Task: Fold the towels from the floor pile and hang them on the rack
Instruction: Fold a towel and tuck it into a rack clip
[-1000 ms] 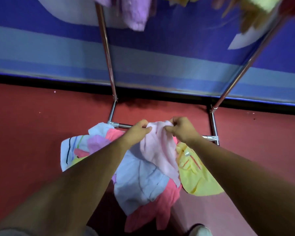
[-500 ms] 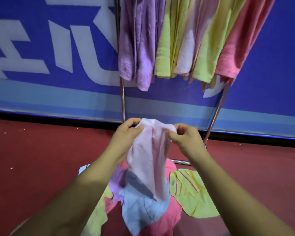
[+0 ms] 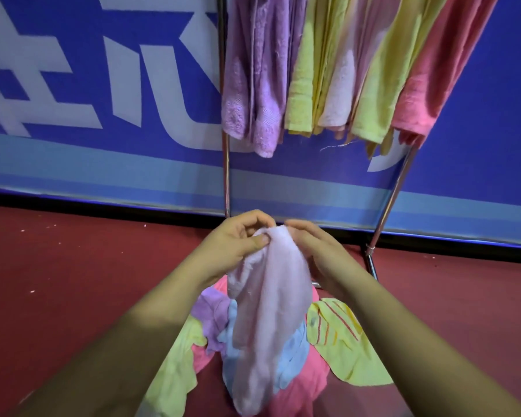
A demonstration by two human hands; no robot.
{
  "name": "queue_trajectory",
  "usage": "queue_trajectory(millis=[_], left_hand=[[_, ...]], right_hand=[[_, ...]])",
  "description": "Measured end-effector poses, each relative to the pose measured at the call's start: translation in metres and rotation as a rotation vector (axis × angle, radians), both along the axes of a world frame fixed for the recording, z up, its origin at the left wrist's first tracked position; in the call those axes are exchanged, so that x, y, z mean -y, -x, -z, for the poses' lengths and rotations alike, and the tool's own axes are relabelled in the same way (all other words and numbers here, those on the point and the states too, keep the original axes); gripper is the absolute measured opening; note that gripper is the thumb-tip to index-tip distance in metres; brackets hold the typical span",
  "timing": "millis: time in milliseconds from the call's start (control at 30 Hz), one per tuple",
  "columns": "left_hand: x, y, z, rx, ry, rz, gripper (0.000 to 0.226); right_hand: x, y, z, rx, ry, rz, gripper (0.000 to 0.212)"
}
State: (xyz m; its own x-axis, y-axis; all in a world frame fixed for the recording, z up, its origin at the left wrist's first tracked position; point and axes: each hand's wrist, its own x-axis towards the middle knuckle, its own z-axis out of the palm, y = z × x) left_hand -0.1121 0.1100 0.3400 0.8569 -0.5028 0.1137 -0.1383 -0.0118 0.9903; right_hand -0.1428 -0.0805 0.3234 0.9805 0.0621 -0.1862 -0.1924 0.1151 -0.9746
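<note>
Hanging at the centre of the view, one pale pink towel [image 3: 271,296] droops with its long axis running from 12 o'clock down to 6 o'clock. Its bunched top end is up at the fingers, and its loose bottom end points at the floor near the lower edge of the view. Two hands are on it. The left hand [image 3: 235,245] pinches the top end between thumb and curled forefinger, with the other fingers bent above. The right hand [image 3: 316,254] sits just at 3 o'clock of that same end, fingers bent and tips touching the cloth. Its thumb is hidden behind the towel, so I cannot tell whether it grips.

At 6 o'clock, behind and below the held towel, the floor pile [image 3: 298,398] lies on the red floor [image 3: 73,281]. Five pieces show in it:
- one lilac piece [image 3: 211,314] at 9 o'clock of the pile
- one light blue piece [image 3: 294,356] in the middle
- one pink piece [image 3: 316,377] beneath
- one plain yellow-green piece [image 3: 175,371] at 8 o'clock
- one yellow striped piece [image 3: 343,341] at 3 o'clock

The rack [image 3: 225,176] stands at 12 to 1 o'clock with two metal uprights in view, in front of a blue banner [image 3: 103,85] with white characters. The hanging towels [image 3: 301,85] form five colour bands from 9 o'clock across to 3 o'clock: lilac, yellow-green, pale pink, yellow, pink. All hang lengthwise down. Their folds overlap too much to count single towels.
</note>
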Motion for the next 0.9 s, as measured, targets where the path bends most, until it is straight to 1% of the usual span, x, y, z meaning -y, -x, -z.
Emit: queue_trajectory(millis=[67, 133, 200, 267, 300, 400, 433, 467, 500, 533, 567, 667, 733, 767, 833, 900], left_hand=[[0.001, 0.0, -0.002, 0.035, -0.047, 0.013, 0.027], [-0.003, -0.002, -0.002, 0.038, -0.075, -0.011, 0.027], [-0.008, -0.006, -0.004, 0.048, -0.11, -0.042, 0.022], [-0.013, -0.013, -0.004, 0.104, -0.209, -0.046, 0.017], [-0.015, -0.017, -0.003, 0.126, -0.262, -0.028, 0.019], [-0.019, -0.022, 0.0, 0.046, -0.436, 0.031, 0.034], [-0.02, -0.023, 0.001, 0.042, -0.521, 0.052, 0.031], [-0.02, -0.024, 0.002, 0.05, -0.604, 0.073, 0.022], [-0.021, -0.024, 0.002, 0.041, -0.645, 0.091, 0.013], [-0.02, -0.024, 0.002, 0.012, -0.638, 0.097, 0.01], [-0.019, -0.023, 0.001, -0.025, -0.58, 0.103, 0.014], [-0.014, -0.021, 0.001, -0.163, -0.305, 0.063, 0.036], [-0.009, -0.021, 0.002, -0.245, -0.145, 0.021, 0.046], [-0.006, -0.021, 0.003, -0.252, -0.091, 0.014, 0.047], [-0.001, -0.019, 0.003, -0.201, -0.052, 0.017, 0.042], [0.003, -0.016, 0.0, -0.131, -0.067, 0.019, 0.027]], right_hand=[[0.003, -0.002, 0.002, 0.008, -0.002, -0.167, 0.03], [0.008, -0.003, 0.004, 0.027, 0.07, -0.233, 0.027], [0.015, -0.005, 0.002, 0.067, 0.148, -0.169, 0.016], [0.022, -0.007, -0.002, 0.17, 0.303, -0.08, 0.014], [0.025, -0.007, -0.004, 0.218, 0.374, -0.048, 0.014], [0.027, -0.008, -0.007, 0.308, 0.473, -0.018, 0.014], [0.027, -0.007, -0.007, 0.324, 0.489, -0.015, 0.014], [0.026, -0.006, -0.008, 0.338, 0.489, -0.014, 0.014], [0.026, -0.005, -0.008, 0.345, 0.49, -0.01, 0.014], [0.026, -0.004, -0.008, 0.346, 0.493, -0.004, 0.015], [0.027, -0.004, -0.009, 0.343, 0.496, 0.005, 0.015], [0.034, -0.006, -0.008, 0.312, 0.506, 0.014, 0.011], [0.036, -0.006, -0.008, 0.294, 0.539, -0.001, 0.011], [0.036, -0.005, -0.008, 0.284, 0.545, -0.008, 0.01], [0.036, -0.004, -0.007, 0.272, 0.567, -0.025, 0.009], [0.035, -0.003, -0.007, 0.264, 0.598, -0.061, 0.009]])
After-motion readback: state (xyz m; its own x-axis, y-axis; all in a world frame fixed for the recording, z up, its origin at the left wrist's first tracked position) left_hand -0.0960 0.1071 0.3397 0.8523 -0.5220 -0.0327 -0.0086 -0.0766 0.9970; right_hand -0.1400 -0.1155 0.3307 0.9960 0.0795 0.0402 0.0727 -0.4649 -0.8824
